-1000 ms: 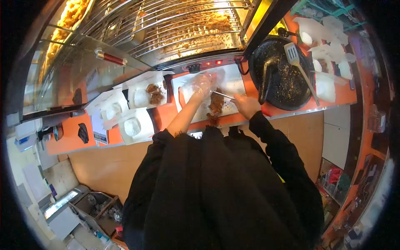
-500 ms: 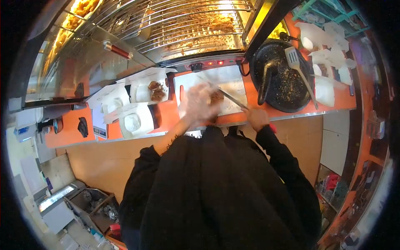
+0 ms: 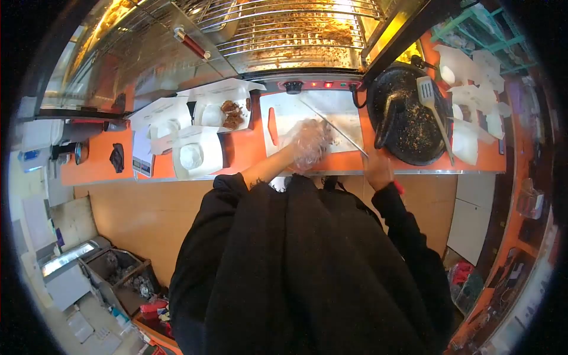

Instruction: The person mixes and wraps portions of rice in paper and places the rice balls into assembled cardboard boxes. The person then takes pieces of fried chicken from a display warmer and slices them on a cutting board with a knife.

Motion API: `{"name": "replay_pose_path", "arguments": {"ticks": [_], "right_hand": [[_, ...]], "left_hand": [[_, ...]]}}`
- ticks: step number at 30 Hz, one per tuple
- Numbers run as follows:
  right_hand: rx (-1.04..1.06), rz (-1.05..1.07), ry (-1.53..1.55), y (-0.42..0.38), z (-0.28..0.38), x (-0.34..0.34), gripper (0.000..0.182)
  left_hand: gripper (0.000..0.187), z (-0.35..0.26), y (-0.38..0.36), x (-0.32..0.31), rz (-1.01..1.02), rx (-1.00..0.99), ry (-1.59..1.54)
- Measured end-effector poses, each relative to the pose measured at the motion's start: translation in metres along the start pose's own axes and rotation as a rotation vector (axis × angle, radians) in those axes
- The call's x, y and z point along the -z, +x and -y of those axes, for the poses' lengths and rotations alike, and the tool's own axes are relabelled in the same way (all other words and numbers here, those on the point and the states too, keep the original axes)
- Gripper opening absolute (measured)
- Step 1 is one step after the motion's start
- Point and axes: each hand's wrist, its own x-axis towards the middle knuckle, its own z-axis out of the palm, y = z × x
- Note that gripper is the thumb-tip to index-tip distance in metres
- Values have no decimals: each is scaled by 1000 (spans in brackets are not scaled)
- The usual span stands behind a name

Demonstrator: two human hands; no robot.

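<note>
My left hand [image 3: 309,147], in a clear plastic glove, is curled over a piece of brown meat [image 3: 325,131] on the white cutting board [image 3: 284,109]. The fingers cover most of the meat. My right hand [image 3: 378,170] grips the handle of a long knife [image 3: 337,129] at the board's right edge. The blade slants up and left across the board, just right of the left hand. Small brown crumbs lie near the blade.
Left of the board stand open white boxes [image 3: 198,157], one with rice and chopped meat [image 3: 232,115]. A scale [image 3: 142,155] sits further left. On the right is a black round pan [image 3: 411,133] with a slotted spatula [image 3: 427,97]. Behind is a lit warming cabinet [image 3: 296,35].
The whole view has shifted slightly. My left hand has closed over the brown meat, which showed beside its fingers before. The knife remains in my right hand, its blade now lying lower along the board's right side.
</note>
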Motion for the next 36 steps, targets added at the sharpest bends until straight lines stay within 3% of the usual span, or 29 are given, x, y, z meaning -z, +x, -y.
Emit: {"name": "replay_pose_path", "arguments": {"ticks": [2, 5, 7, 8, 9, 11, 12, 13, 14, 16, 17, 19, 21, 22, 23, 27, 32, 36], "right_hand": [[27, 38, -118, 16, 1, -9, 26], [-34, 62, -75, 28, 31, -13, 28], [5, -187, -113, 32, 35, -42, 35], [59, -152, -139, 29, 44, -33, 36], [72, -151, -138, 27, 55, -16, 36], [289, -184, -38, 19, 88, 36, 29], [427, -46, -2, 11, 110, 89, 25], [582, 31, 48, -6, 134, 149, 28], [730, 36, 108, -26, 158, 205, 27], [937, -98, 22, -63, 187, 262, 22], [982, -180, 20, -75, 200, 270, 20], [997, -305, 14, -92, 218, 276, 15], [1025, -634, -67, -91, 229, 263, 14], [1010, -637, -100, -92, 233, 263, 13], [998, -627, -140, -93, 237, 264, 13], [943, -633, -240, -91, 249, 269, 12], [871, -662, -316, -86, 250, 283, 11], [803, -689, -326, -87, 237, 297, 11]], "left_hand": [[19, 7, -2, -23, -200, 82, -274], [20, 4, -22, -3, -225, 103, -159], [20, 0, -32, 24, -236, 171, -193], [20, -2, -36, 31, -244, 236, -227], [20, 0, -40, 25, -249, 247, -224], [25, 10, -55, 9, -459, 582, -716], [29, 9, -65, 14, -711, 540, -591], [29, 8, -81, 25, -714, 567, -565], [27, 5, -97, 40, -844, 615, -529], [24, 3, -126, 54, -1199, 733, -588], [20, 7, -153, 62, -1189, 793, -684], [26, 16, -172, 83, -1320, 1383, -358], [24, 78, -224, 9, -1377, 1229, -169], [24, 79, -229, 22, -1221, 1265, -225], [25, 77, -235, 37, -1062, 1298, -278], [25, 63, -227, 94, -1002, 1176, -288], [24, 12, -162, 206, -860, 729, -365], [24, -9, -70, 303, -892, 331, -158]]}}
